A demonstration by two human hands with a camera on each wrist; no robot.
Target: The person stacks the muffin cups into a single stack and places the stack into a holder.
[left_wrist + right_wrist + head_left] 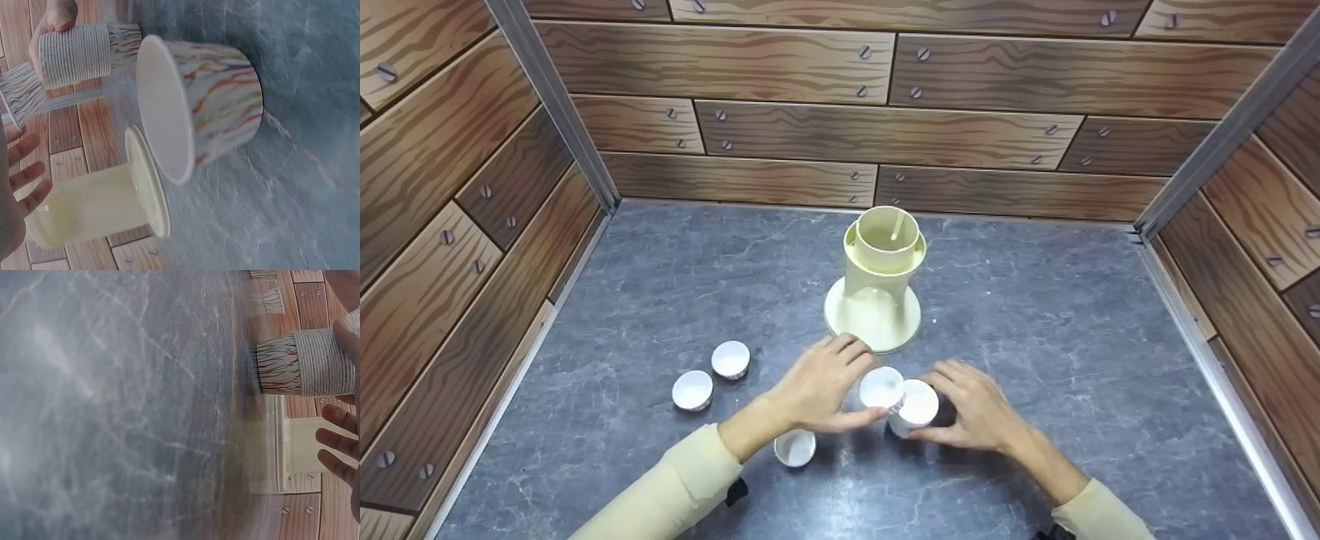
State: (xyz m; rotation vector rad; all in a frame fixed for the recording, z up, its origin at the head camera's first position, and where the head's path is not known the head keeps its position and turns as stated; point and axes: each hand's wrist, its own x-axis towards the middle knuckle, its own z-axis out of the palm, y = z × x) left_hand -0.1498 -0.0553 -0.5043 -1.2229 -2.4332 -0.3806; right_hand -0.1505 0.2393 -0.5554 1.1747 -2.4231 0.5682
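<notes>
My left hand [826,386] holds a single paper cup [880,384] between thumb and fingers, raised beside the stack. In the left wrist view this cup [23,93] is tilted and shows coloured wavy stripes. My right hand [979,409] grips a stack of nested paper cups [913,405] around its side, thumb toward me. The stack [323,363] stands upright on the table, its many white rims piled above one striped wall. Near my left wrist stands another paper cup [795,448], large in the left wrist view.
Two more paper cups [731,360] [692,391] stand mouth-up at the left. A pale yellow cylindrical holder [877,285] with a round base rises behind my hands. Wood-patterned walls [795,67] enclose the grey marbled tabletop [1035,300] at the back and sides.
</notes>
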